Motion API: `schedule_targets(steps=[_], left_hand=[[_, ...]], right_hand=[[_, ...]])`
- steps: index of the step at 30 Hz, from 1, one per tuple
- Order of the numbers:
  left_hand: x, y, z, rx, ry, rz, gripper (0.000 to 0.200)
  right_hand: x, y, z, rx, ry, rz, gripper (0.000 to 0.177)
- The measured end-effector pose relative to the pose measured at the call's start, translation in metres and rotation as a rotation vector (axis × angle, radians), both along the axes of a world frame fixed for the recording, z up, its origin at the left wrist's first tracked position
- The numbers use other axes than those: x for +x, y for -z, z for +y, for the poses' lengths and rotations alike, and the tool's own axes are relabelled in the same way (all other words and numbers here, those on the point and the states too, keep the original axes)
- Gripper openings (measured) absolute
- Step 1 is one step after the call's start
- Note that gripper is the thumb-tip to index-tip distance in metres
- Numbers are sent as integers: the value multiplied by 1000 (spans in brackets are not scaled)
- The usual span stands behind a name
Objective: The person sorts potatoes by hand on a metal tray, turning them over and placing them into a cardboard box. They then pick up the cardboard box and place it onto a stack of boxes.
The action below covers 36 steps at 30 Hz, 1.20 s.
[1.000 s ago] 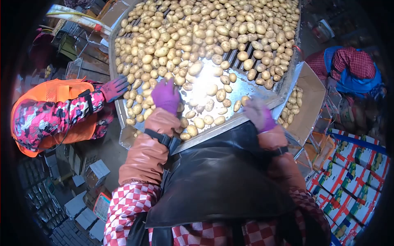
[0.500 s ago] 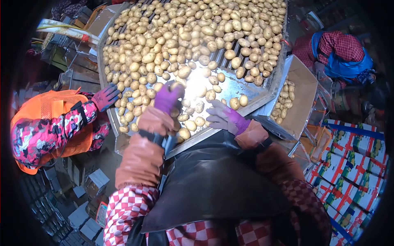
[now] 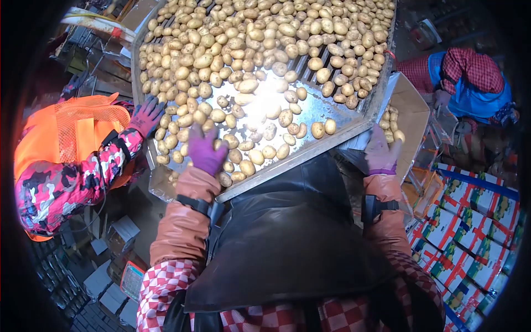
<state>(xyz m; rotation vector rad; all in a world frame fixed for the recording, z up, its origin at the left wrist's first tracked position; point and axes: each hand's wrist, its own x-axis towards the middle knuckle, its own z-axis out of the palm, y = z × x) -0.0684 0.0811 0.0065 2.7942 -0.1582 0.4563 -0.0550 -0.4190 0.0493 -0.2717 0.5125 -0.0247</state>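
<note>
Left grip [image 3: 206, 148] over potato-strewn steel table [image 3: 311, 110].

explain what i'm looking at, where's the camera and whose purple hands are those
Every picture comes from a camera worn on a person's head, looking down past their black apron. Both purple-gloved hands are that person's own. The left hand lies flat on small yellow potatoes that cover a slatted silver metal sorting table. The right hand hangs off the table's corner, above an open brown cardboard box with potatoes in it; whether it holds one is hidden. A co-worker's gloved hand reaches in beside the left one.
</note>
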Motion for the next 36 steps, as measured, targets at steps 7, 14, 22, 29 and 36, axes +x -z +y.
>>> schedule_targets(steps=[7,14,22,29,36], left_hand=[[-41,-21,-21,-111,119,346,71],[-52,-4,-20,-1,30,260,67],[-52,7,-29,-4,96,191,62],[-50,13,-29,40,90,244,69],[-56,18,-30,14,79,171,67]], right_hand=[[24,15,95,-960,-645,-69,51],[60,34,170,-2671,-1251,-516,47],[50,61,159,-2447,-514,-651,30],[12,17,123,-147,-657,-6,35],[-17,26,123,-195,-700,228,28]])
